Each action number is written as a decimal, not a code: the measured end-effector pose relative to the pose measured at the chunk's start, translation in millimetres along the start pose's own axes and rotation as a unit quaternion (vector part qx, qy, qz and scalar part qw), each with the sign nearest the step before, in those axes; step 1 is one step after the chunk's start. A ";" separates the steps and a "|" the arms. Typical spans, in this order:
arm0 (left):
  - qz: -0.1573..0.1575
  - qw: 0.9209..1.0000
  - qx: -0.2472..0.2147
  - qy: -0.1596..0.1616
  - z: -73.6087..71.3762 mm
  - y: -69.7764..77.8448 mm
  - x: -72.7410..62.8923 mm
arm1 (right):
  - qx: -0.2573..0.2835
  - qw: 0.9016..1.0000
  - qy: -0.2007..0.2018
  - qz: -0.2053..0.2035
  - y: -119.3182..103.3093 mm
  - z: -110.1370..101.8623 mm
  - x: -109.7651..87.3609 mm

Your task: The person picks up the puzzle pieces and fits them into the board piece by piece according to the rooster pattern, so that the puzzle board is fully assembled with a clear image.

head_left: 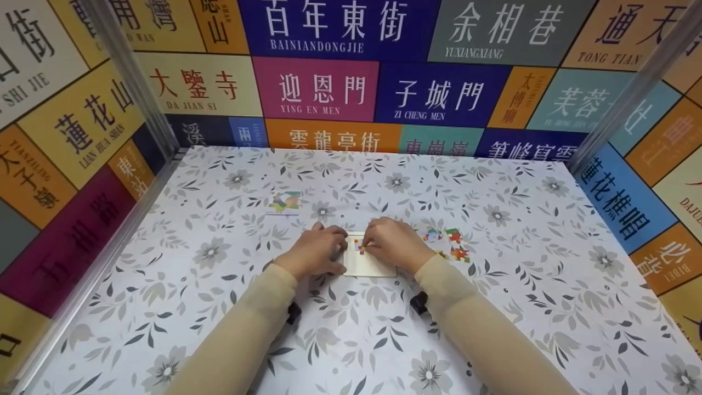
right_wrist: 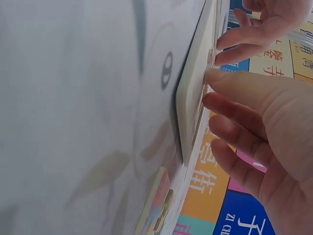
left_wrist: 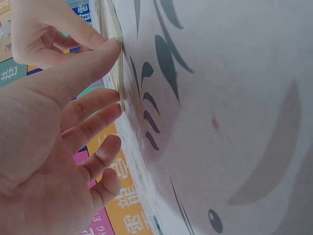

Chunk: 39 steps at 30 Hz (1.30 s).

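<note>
One small jigsaw piece [head_left: 361, 249] sits on the cream puzzle board [head_left: 375, 266], pinched by my right hand [head_left: 394, 244]; my left hand [head_left: 315, 249], fingers relaxed, touches the board's left edge. More jigsaw pieces [head_left: 459, 254] lie to the right on the floral tablecloth [head_left: 351, 343].

Board [head_left: 374, 266] partly hidden by right hand [head_left: 396, 242], sleeves [head_left: 236, 323] cut off
</note>
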<state>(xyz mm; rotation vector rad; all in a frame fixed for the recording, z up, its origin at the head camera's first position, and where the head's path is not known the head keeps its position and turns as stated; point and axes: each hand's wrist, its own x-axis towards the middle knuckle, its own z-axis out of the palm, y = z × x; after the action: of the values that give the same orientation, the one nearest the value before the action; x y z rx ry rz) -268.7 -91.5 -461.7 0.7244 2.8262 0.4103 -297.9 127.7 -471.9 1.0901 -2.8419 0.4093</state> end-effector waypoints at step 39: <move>0.010 0.999 0.045 -0.020 -0.5 6.2 -3.3 | 0.032 0.995 0.021 0.092 1.5 -8.5 -11.5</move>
<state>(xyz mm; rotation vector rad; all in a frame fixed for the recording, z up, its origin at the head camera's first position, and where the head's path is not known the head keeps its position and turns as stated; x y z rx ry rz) -263.3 -88.1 -458.9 0.7692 2.8173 0.2700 -290.5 138.5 -465.9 0.8203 -2.9198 0.5323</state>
